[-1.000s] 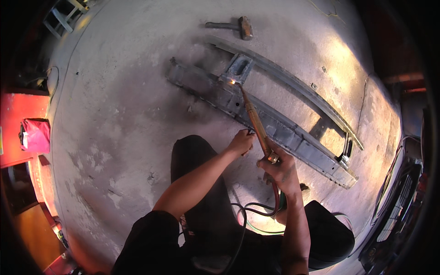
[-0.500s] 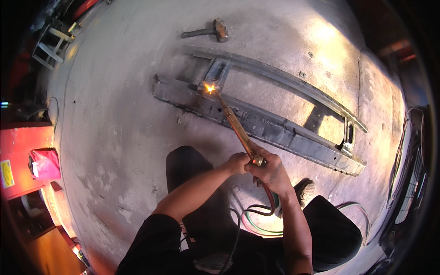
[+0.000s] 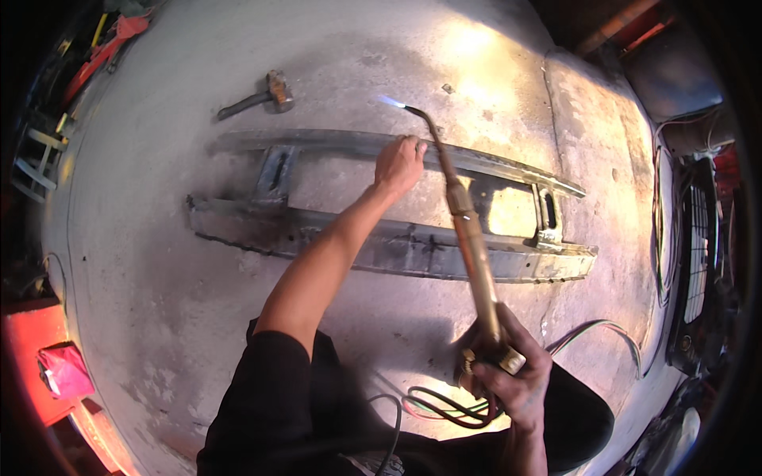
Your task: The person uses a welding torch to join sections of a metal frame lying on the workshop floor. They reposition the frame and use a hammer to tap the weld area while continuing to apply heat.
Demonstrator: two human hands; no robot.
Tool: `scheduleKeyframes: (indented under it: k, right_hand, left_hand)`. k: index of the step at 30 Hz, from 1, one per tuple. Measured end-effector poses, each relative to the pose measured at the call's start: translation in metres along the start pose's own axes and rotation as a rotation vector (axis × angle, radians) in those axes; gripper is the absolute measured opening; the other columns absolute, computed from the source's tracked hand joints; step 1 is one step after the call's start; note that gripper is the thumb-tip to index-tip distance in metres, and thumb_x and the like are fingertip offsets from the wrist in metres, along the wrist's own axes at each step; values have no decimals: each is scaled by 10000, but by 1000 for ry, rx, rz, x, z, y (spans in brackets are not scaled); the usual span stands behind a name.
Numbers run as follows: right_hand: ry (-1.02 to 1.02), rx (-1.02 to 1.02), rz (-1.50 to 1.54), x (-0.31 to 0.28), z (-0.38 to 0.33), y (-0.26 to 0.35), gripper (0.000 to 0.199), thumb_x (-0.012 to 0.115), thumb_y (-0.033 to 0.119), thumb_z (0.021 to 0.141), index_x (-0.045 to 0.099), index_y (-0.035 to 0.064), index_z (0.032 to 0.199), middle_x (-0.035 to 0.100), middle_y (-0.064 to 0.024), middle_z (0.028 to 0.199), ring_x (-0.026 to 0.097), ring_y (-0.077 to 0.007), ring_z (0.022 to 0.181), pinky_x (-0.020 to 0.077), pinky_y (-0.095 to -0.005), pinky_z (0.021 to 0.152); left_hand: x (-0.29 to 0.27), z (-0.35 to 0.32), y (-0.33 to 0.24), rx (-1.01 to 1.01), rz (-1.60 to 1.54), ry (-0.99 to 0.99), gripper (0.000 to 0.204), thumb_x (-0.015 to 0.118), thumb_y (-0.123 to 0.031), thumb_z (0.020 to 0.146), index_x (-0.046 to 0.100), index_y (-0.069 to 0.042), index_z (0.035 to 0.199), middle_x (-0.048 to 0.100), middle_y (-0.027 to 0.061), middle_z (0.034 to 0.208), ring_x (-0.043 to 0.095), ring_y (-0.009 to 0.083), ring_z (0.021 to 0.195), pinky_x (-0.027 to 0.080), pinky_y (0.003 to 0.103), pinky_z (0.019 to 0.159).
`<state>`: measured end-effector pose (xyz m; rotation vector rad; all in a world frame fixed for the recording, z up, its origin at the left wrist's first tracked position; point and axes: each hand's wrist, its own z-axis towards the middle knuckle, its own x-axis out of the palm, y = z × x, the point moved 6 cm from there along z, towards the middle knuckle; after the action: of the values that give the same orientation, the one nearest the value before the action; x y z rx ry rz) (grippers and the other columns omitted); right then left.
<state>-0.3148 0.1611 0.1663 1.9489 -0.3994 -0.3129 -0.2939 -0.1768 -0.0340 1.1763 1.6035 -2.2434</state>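
Observation:
My right hand point(image 3: 524, 381) is closed around the valve end of a brass gas torch point(image 3: 476, 262). The torch slants up and away, its bent tip past the far rail and lit with a small blue flame point(image 3: 391, 101). On the floor lies a grey steel frame point(image 3: 389, 247), two long rails joined by short slotted brackets near both ends. Reaching across the near rail, my left hand point(image 3: 399, 165) is closed on the far rail; its fingertips are partly hidden. The bracket point(image 3: 275, 176) on the left looks darker than the right one.
A hammer point(image 3: 278, 91) with a dark handle lies beyond the frame. Hoses point(image 3: 444, 406) coil by my legs and run off right. A red cabinet point(image 3: 36, 325) with a pink bag point(image 3: 67, 371) stands at left, and a black grille point(image 3: 698, 254) at far right.
My left hand has left the torch and moved forward to the far rail. My right hand has drawn the torch off the left bracket; sparks gave way to a blue flame. The view has shifted.

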Motion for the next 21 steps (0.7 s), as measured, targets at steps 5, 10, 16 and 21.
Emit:
scheduleKeyframes:
  k: [5,10,16,21]
  right_hand:
    - [-378,-176,229,-128,-91,3,984,802,97,776,190,-19,1538,608,-229,901,598,-185,485,512,-278,398]
    - [-684,-268,166,-194,-112,22,1029,810,211,817,118,-27,1540,534,-138,795,465,-117,429,379,-200,345]
    - [-730,-363,232,-210,-93,46,1023,795,177,825,92,-45,1534,513,-142,780,458,-126,416,394,-218,342]
    - [-633,-323,292,-227,-79,61,1063,799,143,802,60,0,1552,567,-217,912,582,-187,456,495,-283,366]
  left_hand:
    - [94,105,49,-116,285,389,455,511,-415,965,691,-23,1109,656,262,1176,601,431,1156,334,633,1059]
    - [127,121,77,-194,342,482,518,525,-408,960,655,53,1155,599,289,1264,570,427,1204,444,472,1032]
    - [67,125,1,-189,420,787,457,557,-355,965,658,25,1198,603,288,1269,576,404,1208,442,435,1030]
    - [-5,77,-73,-106,223,1017,605,553,-368,990,376,-98,1501,543,230,1394,537,321,1271,389,392,1082]
